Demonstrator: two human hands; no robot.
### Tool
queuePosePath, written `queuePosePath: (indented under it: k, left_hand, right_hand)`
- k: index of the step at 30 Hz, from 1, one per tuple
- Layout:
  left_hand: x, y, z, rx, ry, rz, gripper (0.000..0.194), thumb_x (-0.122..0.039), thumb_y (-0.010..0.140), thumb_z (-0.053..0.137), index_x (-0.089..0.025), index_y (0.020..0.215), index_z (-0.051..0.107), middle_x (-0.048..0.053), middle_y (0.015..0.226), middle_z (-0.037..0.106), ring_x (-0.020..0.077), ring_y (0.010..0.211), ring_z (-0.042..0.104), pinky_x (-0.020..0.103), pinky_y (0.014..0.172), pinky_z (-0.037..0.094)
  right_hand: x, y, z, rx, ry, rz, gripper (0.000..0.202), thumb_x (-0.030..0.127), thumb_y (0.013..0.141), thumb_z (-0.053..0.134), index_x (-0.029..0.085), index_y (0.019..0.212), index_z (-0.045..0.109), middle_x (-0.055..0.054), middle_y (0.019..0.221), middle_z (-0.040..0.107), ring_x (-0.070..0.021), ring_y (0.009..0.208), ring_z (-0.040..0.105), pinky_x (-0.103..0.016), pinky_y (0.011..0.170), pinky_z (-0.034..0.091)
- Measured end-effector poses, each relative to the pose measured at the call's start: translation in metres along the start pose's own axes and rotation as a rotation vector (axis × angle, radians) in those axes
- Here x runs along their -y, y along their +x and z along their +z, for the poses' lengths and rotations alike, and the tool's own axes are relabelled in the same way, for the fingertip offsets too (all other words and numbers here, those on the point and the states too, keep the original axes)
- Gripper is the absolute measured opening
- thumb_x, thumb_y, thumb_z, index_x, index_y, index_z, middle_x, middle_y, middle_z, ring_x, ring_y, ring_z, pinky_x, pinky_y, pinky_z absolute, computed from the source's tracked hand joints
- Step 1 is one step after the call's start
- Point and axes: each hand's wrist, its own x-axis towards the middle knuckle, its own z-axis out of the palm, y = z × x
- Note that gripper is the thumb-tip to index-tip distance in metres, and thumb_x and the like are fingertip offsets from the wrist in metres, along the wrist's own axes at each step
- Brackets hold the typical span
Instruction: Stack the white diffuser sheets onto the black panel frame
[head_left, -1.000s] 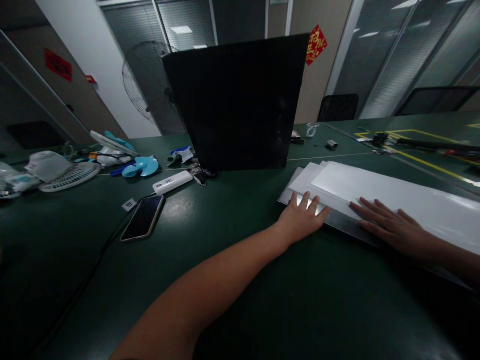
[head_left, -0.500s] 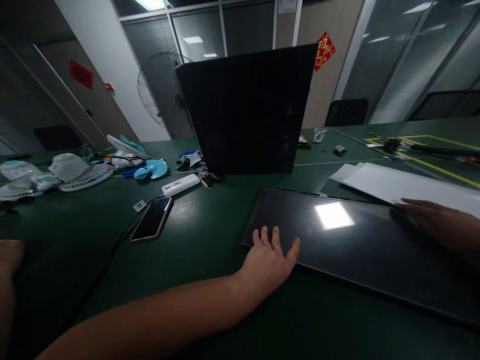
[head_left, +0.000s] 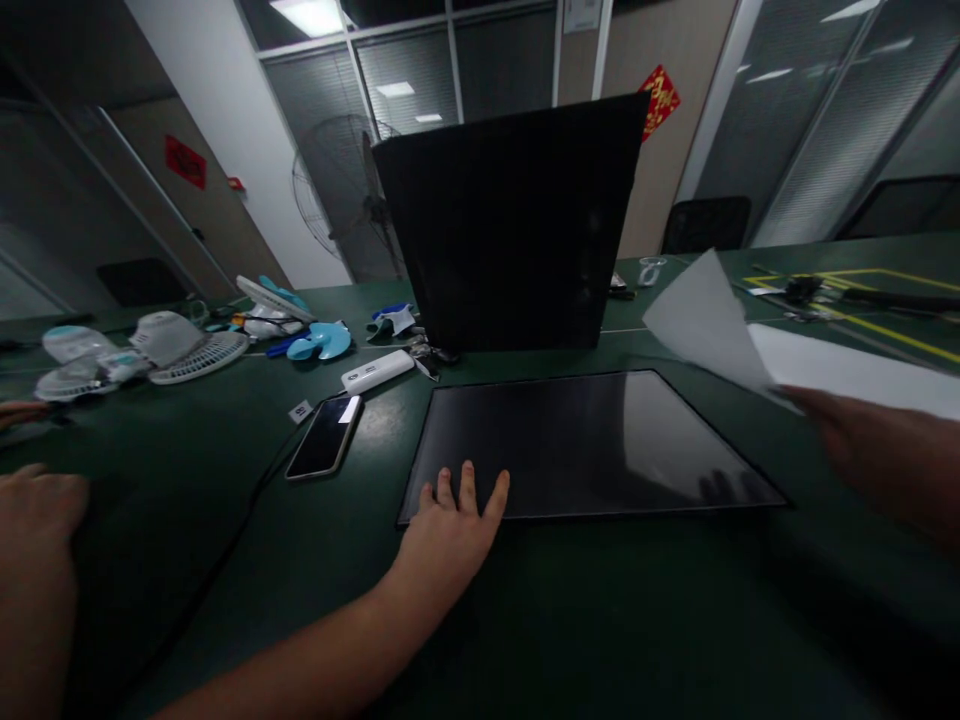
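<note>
A flat, dark glossy screen panel (head_left: pixel 555 440) with a thin black frame lies face up on the green table. My left hand (head_left: pixel 454 520) rests on its near left part, with the fingers spread. At the right, my right hand (head_left: pixel 877 450) is closed on the edge of white sheets (head_left: pixel 847 365). One corner of a sheet (head_left: pixel 705 320) is bent upward, beyond the panel's right end. The right hand is somewhat blurred, and its fingertips are partly hidden.
A large black upright panel (head_left: pixel 510 230) stands behind the screen panel. To the left lie a phone (head_left: pixel 326 437), a white power bank (head_left: pixel 377 371), a cable and fan parts (head_left: pixel 199 355). Another person's hand (head_left: pixel 41 505) is at the far left. A clear cup (head_left: pixel 651 270) stands farther back.
The screen panel has slid left and turned squarer to me, with my left hand on it. My right hand has gone from the panel's right side to lifting the white sheets.
</note>
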Motion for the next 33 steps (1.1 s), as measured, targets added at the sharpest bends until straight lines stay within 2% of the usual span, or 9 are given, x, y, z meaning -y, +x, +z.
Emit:
queuePosePath:
  k: [5,10,13,16,20,23,26,29,33]
  left_hand:
    - [0.047,0.003,0.011,-0.094,-0.018,0.24,0.064,-0.032,0.099,0.063,-0.026,0.16,0.044,0.026,0.151,0.056,0.0488,0.126,0.065,0.06,0.083,0.063]
    - [0.092,0.003,0.029,-0.521,-0.317,0.404,0.049,-0.053,0.105,0.042,-0.017,0.104,0.076,0.011,0.092,0.079,0.0255,0.077,0.076,0.037,0.064,0.06]
    - [0.104,0.003,0.035,-0.871,-0.573,0.171,0.052,-0.038,0.107,0.034,-0.02,0.069,0.064,0.004,0.063,0.065,0.0162,0.057,0.062,0.03,0.058,0.049]
    - [0.109,0.008,0.037,-0.96,-0.636,-0.185,0.048,-0.033,0.105,0.042,-0.022,0.06,0.054,0.001,0.058,0.055,0.0162,0.056,0.056,0.031,0.06,0.047]
    - [0.117,0.023,0.045,-0.701,-0.628,-0.273,0.028,-0.039,0.098,0.055,-0.021,0.108,0.075,0.01,0.11,0.074,0.0271,0.105,0.069,0.044,0.095,0.055]
    - [0.125,0.032,0.059,-0.424,-0.616,-0.228,0.045,-0.05,0.096,0.058,-0.026,0.132,0.071,0.01,0.146,0.063,0.0339,0.135,0.057,0.055,0.116,0.042]
    - [0.129,0.036,0.069,-0.29,-0.616,-0.259,0.053,-0.057,0.096,0.057,-0.027,0.138,0.068,0.011,0.156,0.055,0.0352,0.143,0.052,0.058,0.121,0.037]
    - [0.128,0.036,0.071,-0.273,-0.597,-0.263,0.058,-0.057,0.097,0.055,-0.025,0.145,0.063,0.013,0.16,0.05,0.0343,0.146,0.048,0.057,0.123,0.034]
    - [0.123,0.035,0.07,-0.266,-0.568,-0.271,0.059,-0.056,0.1,0.05,-0.023,0.149,0.058,0.015,0.161,0.048,0.0342,0.149,0.044,0.057,0.123,0.034]
  right_hand:
    - [0.125,-0.034,0.006,0.027,0.108,-0.487,0.068,0.017,0.093,0.04,0.036,0.158,0.049,-0.002,0.161,0.048,-0.0353,0.14,0.053,-0.062,0.108,0.051]
    - [0.196,-0.03,0.009,0.152,0.15,-0.735,0.075,0.007,0.091,0.044,0.041,0.158,0.047,0.001,0.166,0.041,-0.0321,0.15,0.04,-0.063,0.118,0.041]
    - [0.219,-0.027,0.003,0.209,0.192,-0.782,0.065,0.013,0.098,0.043,0.039,0.157,0.049,-0.002,0.16,0.049,-0.0311,0.146,0.047,-0.062,0.118,0.042]
    - [0.23,-0.029,0.0,0.23,0.226,-0.824,0.058,0.021,0.101,0.046,0.038,0.156,0.051,-0.003,0.161,0.048,-0.0339,0.148,0.044,-0.065,0.117,0.04]
    - [0.23,-0.036,-0.001,0.246,0.286,-0.81,0.051,0.032,0.104,0.046,0.038,0.155,0.053,-0.003,0.162,0.047,-0.0334,0.15,0.041,-0.065,0.119,0.037]
    - [0.226,-0.036,-0.006,0.275,0.328,-0.811,0.052,0.048,0.105,0.046,0.037,0.156,0.052,-0.004,0.163,0.045,-0.0331,0.15,0.04,-0.063,0.12,0.038]
    - [0.21,-0.019,-0.012,0.233,0.357,-0.792,0.056,0.053,0.104,0.045,0.036,0.157,0.05,-0.003,0.166,0.041,-0.0317,0.15,0.041,-0.059,0.119,0.04]
    - [0.168,0.019,-0.008,0.031,0.31,-0.576,0.057,0.052,0.107,0.038,0.028,0.156,0.052,-0.006,0.162,0.047,-0.0307,0.15,0.042,-0.057,0.121,0.037]
    - [0.065,0.071,0.03,-0.211,0.161,-0.21,0.067,0.055,0.104,0.034,0.013,0.154,0.052,-0.019,0.16,0.047,-0.0324,0.151,0.039,-0.052,0.121,0.037]
